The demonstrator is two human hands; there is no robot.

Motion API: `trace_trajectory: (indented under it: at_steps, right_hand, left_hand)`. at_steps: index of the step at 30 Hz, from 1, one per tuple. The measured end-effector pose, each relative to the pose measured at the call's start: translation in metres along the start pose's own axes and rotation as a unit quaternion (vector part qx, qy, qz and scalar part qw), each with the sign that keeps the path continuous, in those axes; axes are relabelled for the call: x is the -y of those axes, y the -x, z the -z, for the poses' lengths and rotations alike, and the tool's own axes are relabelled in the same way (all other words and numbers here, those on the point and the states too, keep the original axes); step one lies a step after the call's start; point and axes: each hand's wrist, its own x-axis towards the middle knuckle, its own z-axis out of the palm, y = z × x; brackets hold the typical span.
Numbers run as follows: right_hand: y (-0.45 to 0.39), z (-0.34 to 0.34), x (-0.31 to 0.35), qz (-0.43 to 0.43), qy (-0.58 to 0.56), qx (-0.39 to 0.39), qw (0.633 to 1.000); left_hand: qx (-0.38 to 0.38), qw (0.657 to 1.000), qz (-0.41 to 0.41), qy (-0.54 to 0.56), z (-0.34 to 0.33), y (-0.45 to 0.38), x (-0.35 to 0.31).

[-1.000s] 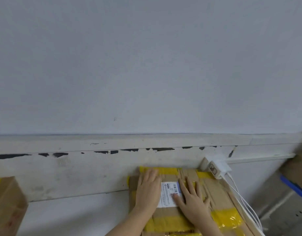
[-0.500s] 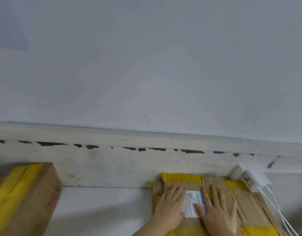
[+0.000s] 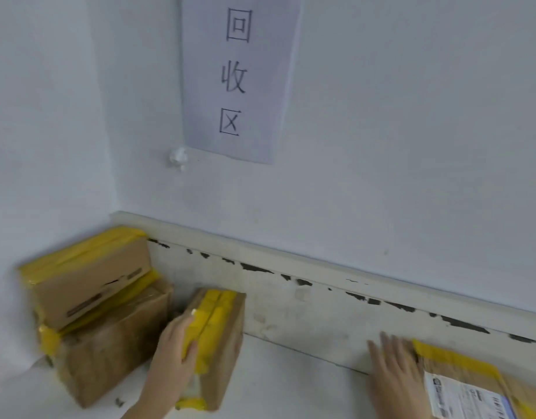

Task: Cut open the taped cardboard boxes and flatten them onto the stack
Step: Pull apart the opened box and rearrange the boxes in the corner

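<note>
Since half a second ago the left hand (image 3: 174,355) has left the flattened box (image 3: 478,385) and is now gripping a small taped box (image 3: 218,346) further left, while the view has swung left to take in a corner.

At far left two more taped boxes are standing in the corner, the upper box (image 3: 88,282) tilted on the lower box (image 3: 109,346); both are sealed with yellow tape. Just beside them the small taped box is standing on its edge against the baseboard (image 3: 321,300), the left hand's fingers curled over its yellow-taped top edge and the thumb on its near face. In my judgement this is the pick-up of the next box for cutting: it should be drawn clear of the corner pile and laid down with its tape seam uppermost. No knife is showing.

At right the right hand (image 3: 393,376) is lying flat, fingers straight and spread, partly on the flattened box, which is resting against the baseboard with its shipping label (image 3: 463,397) facing up. The hands are well apart.

Everything is sitting on a white floor (image 3: 290,382). The baseboard paint is chipping in dark patches. A paper sign (image 3: 236,77) with three handwritten characters is hanging on the wall (image 3: 411,146), a small clear hook (image 3: 178,157) just beside its lower left corner.
</note>
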Motion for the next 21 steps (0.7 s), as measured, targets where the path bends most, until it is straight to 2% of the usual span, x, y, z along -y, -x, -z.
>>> trace_trajectory:
  at_steps: [2, 3, 4, 5, 6, 7, 8, 9, 10, 12, 16, 21]
  right_hand:
    - [-0.008, -0.015, 0.059, -0.016, -0.073, 0.142, 0.987]
    - [-0.013, -0.018, 0.091, -0.033, -0.122, 0.199, 0.972]
    - [-0.018, -0.023, 0.125, -0.068, -0.182, 0.239, 0.951]
    - [-0.021, -0.031, 0.152, -0.123, -0.227, 0.25, 0.933]
    - [-0.024, -0.033, 0.181, -0.187, -0.289, 0.317, 0.884]
    - [-0.029, -0.035, 0.205, -0.24, -0.361, 0.389, 0.813]
    - [-0.034, -0.039, 0.225, -0.269, -0.41, 0.401, 0.774]
    - [-0.036, -0.043, 0.241, -0.285, -0.437, 0.387, 0.76]
    - [-0.039, -0.045, 0.253, -0.309, -0.452, 0.363, 0.754]
    - [-0.038, -0.048, 0.269, -0.335, -0.429, 0.338, 0.768]
    - [-0.012, -0.031, 0.27, -0.315, -0.404, 0.345, 0.786]
    - [0.044, 0.033, 0.257, -0.278, -0.385, 0.323, 0.819]
  left_hand:
    - [0.058, 0.97, 0.216, 0.091, 0.0, -0.012, 0.021]
    - [0.05, 0.949, 0.287, 0.12, 0.005, -0.017, 0.031]
    - [0.083, 0.927, 0.345, 0.122, 0.011, -0.026, 0.035]
    - [0.107, 0.908, 0.379, 0.141, 0.015, -0.03, 0.039]
    - [0.132, 0.901, 0.386, 0.148, 0.01, -0.025, 0.039]
    - [0.151, 0.894, 0.393, 0.152, 0.005, -0.021, 0.036]
    - [0.151, 0.893, 0.394, 0.158, 0.002, -0.019, 0.041]
    - [0.161, 0.885, 0.404, 0.167, 0.001, -0.019, 0.042]
    - [0.18, 0.88, 0.403, 0.174, 0.001, -0.019, 0.043]
    - [0.208, 0.883, 0.382, 0.175, 0.004, -0.011, 0.044]
    - [0.215, 0.905, 0.319, 0.18, 0.02, 0.026, 0.042]
    - [0.193, 0.926, 0.276, 0.171, 0.044, 0.1, 0.017]
